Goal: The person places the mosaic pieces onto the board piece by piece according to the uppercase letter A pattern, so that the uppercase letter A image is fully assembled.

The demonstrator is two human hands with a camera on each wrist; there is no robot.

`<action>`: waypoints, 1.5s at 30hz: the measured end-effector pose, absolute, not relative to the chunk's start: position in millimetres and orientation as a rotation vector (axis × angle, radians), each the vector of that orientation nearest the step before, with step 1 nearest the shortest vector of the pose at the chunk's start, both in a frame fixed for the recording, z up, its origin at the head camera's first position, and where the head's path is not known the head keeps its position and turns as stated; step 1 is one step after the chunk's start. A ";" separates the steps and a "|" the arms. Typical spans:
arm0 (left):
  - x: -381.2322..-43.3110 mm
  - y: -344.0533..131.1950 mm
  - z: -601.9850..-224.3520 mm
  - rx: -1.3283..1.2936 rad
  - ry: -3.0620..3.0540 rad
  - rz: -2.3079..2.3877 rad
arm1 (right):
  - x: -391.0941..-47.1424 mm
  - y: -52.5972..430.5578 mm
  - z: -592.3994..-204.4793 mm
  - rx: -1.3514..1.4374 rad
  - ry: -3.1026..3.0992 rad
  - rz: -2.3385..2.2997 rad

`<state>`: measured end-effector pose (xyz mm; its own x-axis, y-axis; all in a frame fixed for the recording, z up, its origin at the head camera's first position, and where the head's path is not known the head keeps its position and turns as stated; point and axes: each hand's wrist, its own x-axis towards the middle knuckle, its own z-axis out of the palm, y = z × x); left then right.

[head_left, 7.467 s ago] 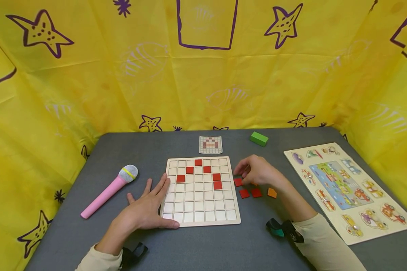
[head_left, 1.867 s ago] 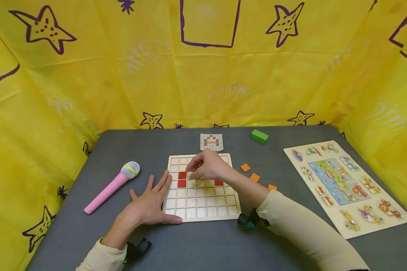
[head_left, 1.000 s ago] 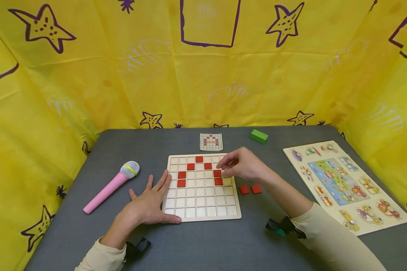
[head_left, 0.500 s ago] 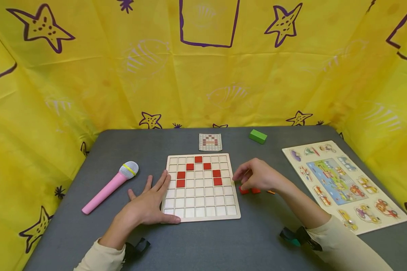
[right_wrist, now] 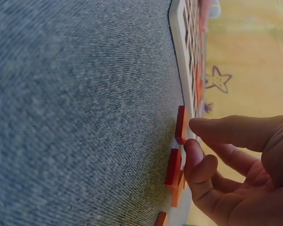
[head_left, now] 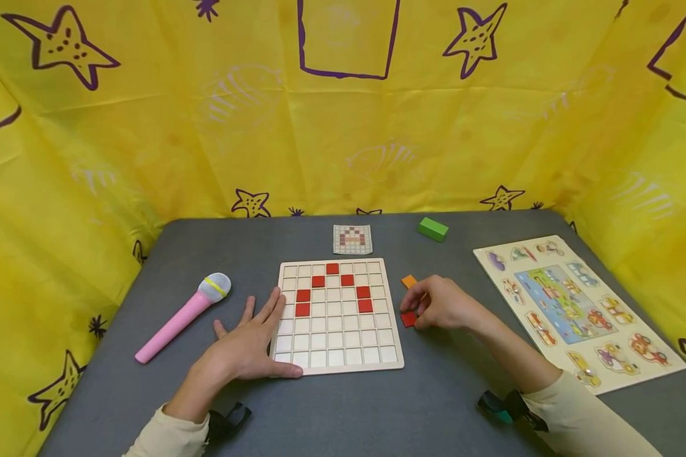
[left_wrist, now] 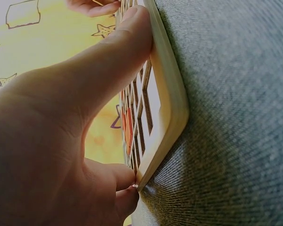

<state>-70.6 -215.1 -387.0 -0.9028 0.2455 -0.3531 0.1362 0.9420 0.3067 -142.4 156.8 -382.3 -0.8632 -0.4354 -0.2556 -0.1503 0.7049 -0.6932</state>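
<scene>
A wooden grid board lies flat, with several red tiles in its cells forming a peaked arch. My left hand rests along the board's left side, fingers spread and thumb on the front edge. My right hand is just right of the board, above the loose tiles. In the right wrist view its thumb and forefinger are close over one red tile, with a gap between their tips. Beside it lies a second red tile, covered by the hand in the head view. An orange tile shows past the fingers.
Behind the board lies a small pattern card with a similar arch. A green block sits at the back right. To the left is a pink toy microphone; to the right, a vehicle picture puzzle board.
Since the oldest frame, a red tile has joined the arch's left side, and one fewer loose red tile lies beside the board. My right hand has moved off the board to the tiles.
</scene>
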 end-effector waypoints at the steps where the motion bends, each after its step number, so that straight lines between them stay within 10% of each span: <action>1: -70.3 -215.3 -387.1 0.276 2.704 0.388 | -142.3 156.7 -383.1 -0.457 2.513 -0.962; 45: -70.8 -216.9 -389.1 0.262 2.706 0.400 | -140.9 148.9 -377.9 -0.525 2.584 -1.045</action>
